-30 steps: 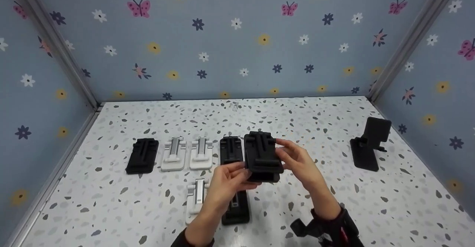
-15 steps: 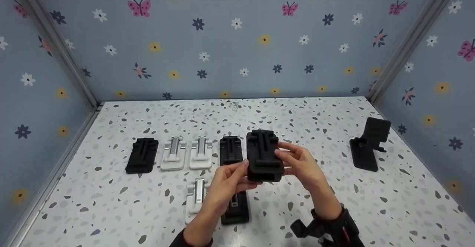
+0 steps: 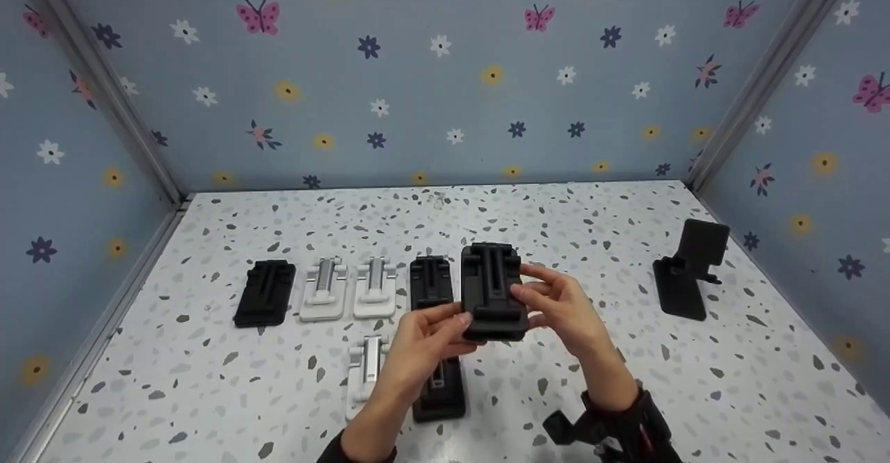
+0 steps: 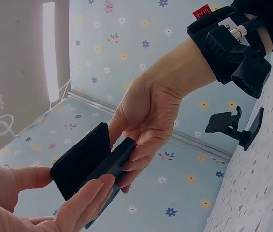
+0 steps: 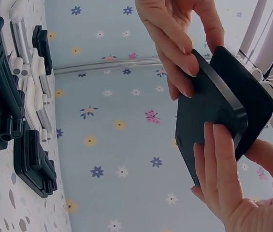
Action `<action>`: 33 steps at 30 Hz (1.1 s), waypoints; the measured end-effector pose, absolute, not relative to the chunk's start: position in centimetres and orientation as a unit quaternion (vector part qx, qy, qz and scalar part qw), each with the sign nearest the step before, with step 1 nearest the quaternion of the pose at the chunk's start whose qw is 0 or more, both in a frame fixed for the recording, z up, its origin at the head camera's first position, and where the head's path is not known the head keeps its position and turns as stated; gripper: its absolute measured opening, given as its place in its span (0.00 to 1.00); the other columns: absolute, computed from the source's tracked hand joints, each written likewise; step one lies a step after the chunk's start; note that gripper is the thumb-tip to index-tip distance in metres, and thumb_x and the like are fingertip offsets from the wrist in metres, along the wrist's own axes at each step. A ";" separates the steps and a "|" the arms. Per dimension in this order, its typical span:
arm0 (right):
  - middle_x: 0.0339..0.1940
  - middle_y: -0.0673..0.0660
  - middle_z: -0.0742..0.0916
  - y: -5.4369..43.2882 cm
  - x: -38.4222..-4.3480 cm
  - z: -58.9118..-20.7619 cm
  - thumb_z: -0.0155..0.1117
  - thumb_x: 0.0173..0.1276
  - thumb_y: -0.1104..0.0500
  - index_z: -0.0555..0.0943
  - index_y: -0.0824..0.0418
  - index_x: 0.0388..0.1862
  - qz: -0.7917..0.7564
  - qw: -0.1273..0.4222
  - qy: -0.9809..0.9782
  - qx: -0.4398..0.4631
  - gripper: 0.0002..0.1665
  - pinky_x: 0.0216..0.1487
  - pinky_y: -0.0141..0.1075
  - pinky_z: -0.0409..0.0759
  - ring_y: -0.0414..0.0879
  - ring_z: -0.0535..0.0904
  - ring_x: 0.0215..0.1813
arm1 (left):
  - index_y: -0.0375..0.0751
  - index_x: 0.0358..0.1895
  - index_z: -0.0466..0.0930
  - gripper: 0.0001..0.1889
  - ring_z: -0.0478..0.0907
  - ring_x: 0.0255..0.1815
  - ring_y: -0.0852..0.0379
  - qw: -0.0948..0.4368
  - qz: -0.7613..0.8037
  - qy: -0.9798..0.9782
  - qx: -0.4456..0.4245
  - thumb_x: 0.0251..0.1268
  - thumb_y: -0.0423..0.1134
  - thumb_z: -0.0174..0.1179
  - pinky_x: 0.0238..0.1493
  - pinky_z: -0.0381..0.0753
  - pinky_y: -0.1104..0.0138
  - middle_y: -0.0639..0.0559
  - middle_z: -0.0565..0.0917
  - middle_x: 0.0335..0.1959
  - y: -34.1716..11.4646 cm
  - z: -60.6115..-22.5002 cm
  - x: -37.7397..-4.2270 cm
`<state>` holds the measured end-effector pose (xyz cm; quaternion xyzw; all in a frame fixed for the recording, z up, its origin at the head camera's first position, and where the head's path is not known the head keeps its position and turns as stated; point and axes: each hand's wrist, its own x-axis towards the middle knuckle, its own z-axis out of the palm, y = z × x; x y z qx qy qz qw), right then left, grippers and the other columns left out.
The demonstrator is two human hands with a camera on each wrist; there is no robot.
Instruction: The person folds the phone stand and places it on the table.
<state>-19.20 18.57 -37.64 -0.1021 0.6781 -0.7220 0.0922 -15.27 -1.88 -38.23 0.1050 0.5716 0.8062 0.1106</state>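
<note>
Both hands hold a black folding phone stand (image 3: 492, 286) above the table, near the middle of the head view. My left hand (image 3: 421, 345) grips its lower left corner, thumb on top and fingers beneath. On the opposite edge, my right hand (image 3: 567, 310) pinches the stand's side. The left wrist view shows the stand's two plates (image 4: 85, 159) lying nearly parallel with a gap between them. From the right wrist side, the flat underside of the base (image 5: 206, 111) shows, with fingers of both hands against it.
Folded black stands (image 3: 265, 293) and white stands (image 3: 324, 289) lie in rows left of and below the held one. Another white stand (image 3: 366, 372) and a black one (image 3: 440, 393) are partly behind my left arm. An unfolded black stand (image 3: 688, 268) stands at right. Patterned walls enclose the speckled table (image 3: 556, 220).
The held stand's upper plate has come down closer to its base, so the gap seen from the front has narrowed. The right hand's grip has shifted slightly; the other stands stay put.
</note>
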 end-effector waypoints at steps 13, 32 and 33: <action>0.31 0.60 0.83 18.1 -19.2 -38.1 0.58 0.60 0.66 0.61 0.75 0.59 -0.723 0.080 0.678 -0.104 0.30 0.26 0.39 0.82 0.45 0.79 0.24 | 0.11 0.53 0.58 0.23 0.80 0.32 0.42 0.084 0.809 0.576 0.087 0.58 0.24 0.52 0.38 0.81 0.61 0.25 0.76 0.40 -1.7 -38.6 -15.3; 0.41 0.58 0.80 31.1 -23.8 -35.6 0.57 0.64 0.55 0.66 0.75 0.56 -0.544 -0.075 0.835 -0.022 0.29 0.40 0.33 0.81 0.41 0.78 0.38 | 0.13 0.54 0.59 0.19 0.81 0.32 0.46 0.059 0.762 0.644 -0.024 0.60 0.22 0.46 0.35 0.82 0.65 0.23 0.72 0.46 -8.6 -40.5 -15.4; 0.42 0.59 0.79 32.0 -24.2 -35.5 0.56 0.64 0.54 0.66 0.75 0.56 -0.531 -0.084 0.843 -0.009 0.30 0.40 0.31 0.80 0.38 0.77 0.37 | 0.13 0.54 0.59 0.19 0.81 0.32 0.46 0.056 0.758 0.649 -0.035 0.60 0.21 0.46 0.34 0.82 0.65 0.23 0.72 0.46 -9.0 -40.7 -15.4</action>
